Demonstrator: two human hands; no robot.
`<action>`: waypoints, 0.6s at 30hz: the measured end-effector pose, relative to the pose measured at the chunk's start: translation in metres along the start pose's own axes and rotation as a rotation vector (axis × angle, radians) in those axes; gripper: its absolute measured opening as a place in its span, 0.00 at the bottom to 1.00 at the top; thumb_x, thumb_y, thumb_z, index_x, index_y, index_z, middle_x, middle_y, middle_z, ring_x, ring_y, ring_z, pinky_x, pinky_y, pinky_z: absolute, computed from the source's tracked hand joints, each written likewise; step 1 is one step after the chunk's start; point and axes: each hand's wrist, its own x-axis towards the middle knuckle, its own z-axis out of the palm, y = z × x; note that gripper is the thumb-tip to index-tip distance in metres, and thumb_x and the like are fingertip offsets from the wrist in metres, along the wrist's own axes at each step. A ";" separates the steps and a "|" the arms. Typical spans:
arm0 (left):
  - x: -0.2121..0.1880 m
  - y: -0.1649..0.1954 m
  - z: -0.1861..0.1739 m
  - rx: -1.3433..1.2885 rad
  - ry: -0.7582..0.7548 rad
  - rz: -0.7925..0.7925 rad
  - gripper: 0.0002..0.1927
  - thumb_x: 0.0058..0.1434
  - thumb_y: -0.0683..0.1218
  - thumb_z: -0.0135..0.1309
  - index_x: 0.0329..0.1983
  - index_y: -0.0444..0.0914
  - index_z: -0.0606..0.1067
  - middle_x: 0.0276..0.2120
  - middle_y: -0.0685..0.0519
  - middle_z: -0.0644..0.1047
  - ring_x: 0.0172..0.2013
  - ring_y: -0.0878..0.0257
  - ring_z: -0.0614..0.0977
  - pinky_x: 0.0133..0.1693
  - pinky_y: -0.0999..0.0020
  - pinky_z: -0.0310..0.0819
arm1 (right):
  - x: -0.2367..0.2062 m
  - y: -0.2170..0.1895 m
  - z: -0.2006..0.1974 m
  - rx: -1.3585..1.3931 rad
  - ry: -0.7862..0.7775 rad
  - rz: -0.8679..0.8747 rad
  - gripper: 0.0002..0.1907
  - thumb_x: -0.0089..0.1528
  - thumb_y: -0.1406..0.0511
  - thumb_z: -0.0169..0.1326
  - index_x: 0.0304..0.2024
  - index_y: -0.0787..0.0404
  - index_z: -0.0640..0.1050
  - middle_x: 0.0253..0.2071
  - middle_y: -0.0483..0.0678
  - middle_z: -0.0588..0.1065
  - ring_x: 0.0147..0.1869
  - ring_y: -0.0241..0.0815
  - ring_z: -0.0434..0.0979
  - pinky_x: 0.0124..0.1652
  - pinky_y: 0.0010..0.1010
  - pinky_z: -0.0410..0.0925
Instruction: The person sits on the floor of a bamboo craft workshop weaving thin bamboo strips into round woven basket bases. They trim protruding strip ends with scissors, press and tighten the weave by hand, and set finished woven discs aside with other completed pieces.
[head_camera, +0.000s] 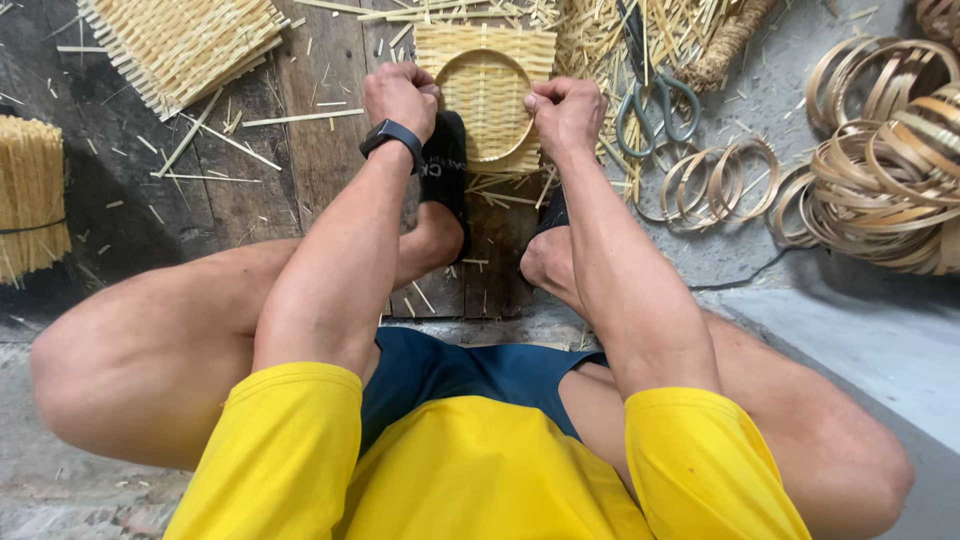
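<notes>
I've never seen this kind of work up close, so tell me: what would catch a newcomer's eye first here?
First, the two fists: the left hand and right hand grip opposite sides of a round hoop pressed onto a square woven bamboo mat at top centre. To the right lies a heap of bamboo rings, with scissors between. More woven mats lie at the upper left.

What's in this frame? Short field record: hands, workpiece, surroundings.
left hand: fisted grip on the left rim of the bamboo hoop
right hand: fisted grip on the hoop's right rim
workpiece: hoop pressed onto a square woven mat
feet: black sandals at the mat's near edge
right of work: scissors, pile of bamboo rings
left of work: stacked woven mats, strip bundle
</notes>
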 end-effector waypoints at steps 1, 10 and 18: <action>0.002 0.001 -0.002 0.001 -0.009 0.022 0.06 0.51 0.37 0.64 0.29 0.42 0.85 0.28 0.51 0.84 0.30 0.62 0.85 0.38 0.66 0.81 | 0.001 -0.002 -0.001 0.003 -0.006 -0.023 0.07 0.52 0.68 0.69 0.34 0.54 0.87 0.32 0.44 0.84 0.33 0.34 0.83 0.40 0.27 0.74; 0.001 0.000 -0.007 -0.162 0.001 0.008 0.05 0.51 0.37 0.64 0.28 0.41 0.84 0.27 0.52 0.84 0.29 0.64 0.86 0.37 0.68 0.81 | -0.002 -0.005 -0.007 0.039 0.033 -0.094 0.10 0.50 0.66 0.71 0.35 0.57 0.87 0.31 0.46 0.84 0.33 0.34 0.83 0.38 0.27 0.75; 0.014 -0.012 -0.002 -0.251 -0.055 0.043 0.05 0.50 0.37 0.66 0.30 0.40 0.85 0.27 0.52 0.85 0.28 0.65 0.86 0.35 0.69 0.83 | 0.023 0.008 -0.002 0.135 -0.144 -0.099 0.10 0.49 0.68 0.72 0.34 0.59 0.88 0.31 0.45 0.84 0.34 0.33 0.83 0.39 0.26 0.75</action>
